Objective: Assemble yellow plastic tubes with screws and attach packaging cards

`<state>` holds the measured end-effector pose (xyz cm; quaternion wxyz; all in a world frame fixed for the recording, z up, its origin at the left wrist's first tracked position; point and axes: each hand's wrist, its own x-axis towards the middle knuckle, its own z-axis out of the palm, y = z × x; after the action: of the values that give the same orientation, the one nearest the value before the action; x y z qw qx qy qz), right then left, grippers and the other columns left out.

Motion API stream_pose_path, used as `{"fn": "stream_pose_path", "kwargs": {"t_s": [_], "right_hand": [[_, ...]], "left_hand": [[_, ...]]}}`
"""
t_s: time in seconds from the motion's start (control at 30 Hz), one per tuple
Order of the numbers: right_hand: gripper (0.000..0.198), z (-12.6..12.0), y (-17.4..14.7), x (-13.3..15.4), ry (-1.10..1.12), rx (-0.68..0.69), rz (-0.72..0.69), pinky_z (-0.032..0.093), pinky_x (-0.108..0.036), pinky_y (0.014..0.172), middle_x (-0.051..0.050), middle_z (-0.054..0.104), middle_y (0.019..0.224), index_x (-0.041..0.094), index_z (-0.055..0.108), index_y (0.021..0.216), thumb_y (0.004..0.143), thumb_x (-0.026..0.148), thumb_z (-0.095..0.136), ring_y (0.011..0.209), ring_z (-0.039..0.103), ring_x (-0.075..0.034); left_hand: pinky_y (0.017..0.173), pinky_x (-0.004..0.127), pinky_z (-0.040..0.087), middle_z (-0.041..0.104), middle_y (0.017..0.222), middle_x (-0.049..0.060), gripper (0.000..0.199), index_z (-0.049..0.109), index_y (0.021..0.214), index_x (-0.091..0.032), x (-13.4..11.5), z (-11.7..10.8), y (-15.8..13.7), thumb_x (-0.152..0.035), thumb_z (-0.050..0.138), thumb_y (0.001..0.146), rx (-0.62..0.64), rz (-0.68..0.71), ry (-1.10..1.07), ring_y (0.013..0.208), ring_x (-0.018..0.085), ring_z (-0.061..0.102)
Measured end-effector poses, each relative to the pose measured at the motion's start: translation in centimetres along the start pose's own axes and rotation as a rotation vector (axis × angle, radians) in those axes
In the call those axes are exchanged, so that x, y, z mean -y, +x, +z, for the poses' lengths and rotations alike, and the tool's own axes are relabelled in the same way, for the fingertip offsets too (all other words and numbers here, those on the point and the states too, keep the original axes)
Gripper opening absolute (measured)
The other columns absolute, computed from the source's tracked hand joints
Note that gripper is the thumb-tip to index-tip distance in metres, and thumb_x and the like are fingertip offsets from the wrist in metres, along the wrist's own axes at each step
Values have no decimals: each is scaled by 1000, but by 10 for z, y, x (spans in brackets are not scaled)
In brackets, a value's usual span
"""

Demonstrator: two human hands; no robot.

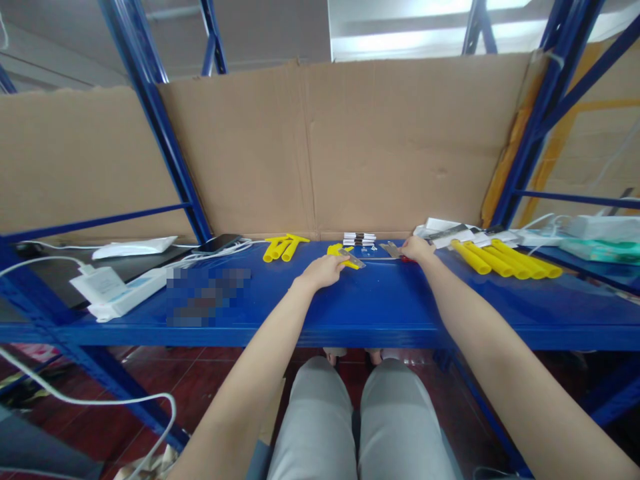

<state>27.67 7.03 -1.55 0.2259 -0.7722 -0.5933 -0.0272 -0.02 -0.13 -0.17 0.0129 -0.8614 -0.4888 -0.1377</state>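
My left hand [327, 270] is closed on a yellow T-shaped scraper handle [354, 261], with a thin greyish blade lying across it. My right hand [419, 249] grips what looks like a red-handled screwdriver [407, 260], its thin shaft pointing left toward the yellow handle. Beside the right fingertips is a flat brownish-grey plate [391, 250]. Small pale bits [369, 249], too small to make out, lie between the hands. Just behind them is a stack of white and dark strips [359, 239].
Several yellow handles [283, 248] lie to the left on the blue shelf [370, 303]. Yellow-handled scrapers [500, 259] with metal blades lie in a row at right. A white power strip [130, 293], cables and a dark phone [220, 243] are at left. Cardboard [375, 147] stands behind.
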Motion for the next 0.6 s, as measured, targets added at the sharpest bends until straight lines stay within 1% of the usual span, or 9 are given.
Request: {"fn": "stream_pose_path", "kwargs": {"t_s": [0.03,0.1,0.23,0.33,0.43,0.5,0.6], "right_hand": [[48,-3,-4,3,4,53,51,36,-56,97,-18,68,98,13,71,95,82,56,53,105,59,-33],[44,-10,-11,8,13,109,85,33,-56,99,-18,68,103,13,70,97,85,51,52,109,58,-33],[37,-15,-17,15,13,124,65,32,-55,99,-19,67,110,14,72,95,88,43,51,113,56,-34],[33,-14,-18,20,-3,108,18,36,-53,97,-16,68,109,17,73,93,87,42,52,112,57,-34],[32,-12,-20,29,-19,89,-71,39,-50,95,-13,69,109,20,72,96,88,42,51,112,58,-32],[30,-9,-23,37,-30,81,-160,40,-48,96,-12,68,115,21,71,103,90,35,48,115,57,-30],[32,-3,-30,52,-52,79,-371,39,-48,98,-11,62,127,22,66,116,91,28,46,122,52,-28]], "left_hand": [[99,33,44,59,134,6,41,54,134,-27,0,0,0,-26,40,95,0,-1,0,121,22,56],[100,32,44,58,134,6,41,55,133,-27,0,0,0,-26,40,95,0,0,-3,121,21,56],[100,32,44,58,135,5,41,55,133,-28,0,1,0,-27,40,95,1,4,-11,122,21,55],[99,32,44,59,134,4,41,55,133,-29,1,1,0,-28,39,95,-1,-9,-5,121,21,56],[96,35,46,59,132,6,42,54,134,-28,1,0,0,-28,39,95,-9,-55,28,119,24,57],[94,36,48,61,130,7,42,54,134,-28,1,-1,-1,-28,38,94,-17,-99,58,117,25,58],[92,38,48,63,126,9,43,55,132,-28,2,-2,-2,-25,37,93,-20,-165,100,114,27,60]]}}
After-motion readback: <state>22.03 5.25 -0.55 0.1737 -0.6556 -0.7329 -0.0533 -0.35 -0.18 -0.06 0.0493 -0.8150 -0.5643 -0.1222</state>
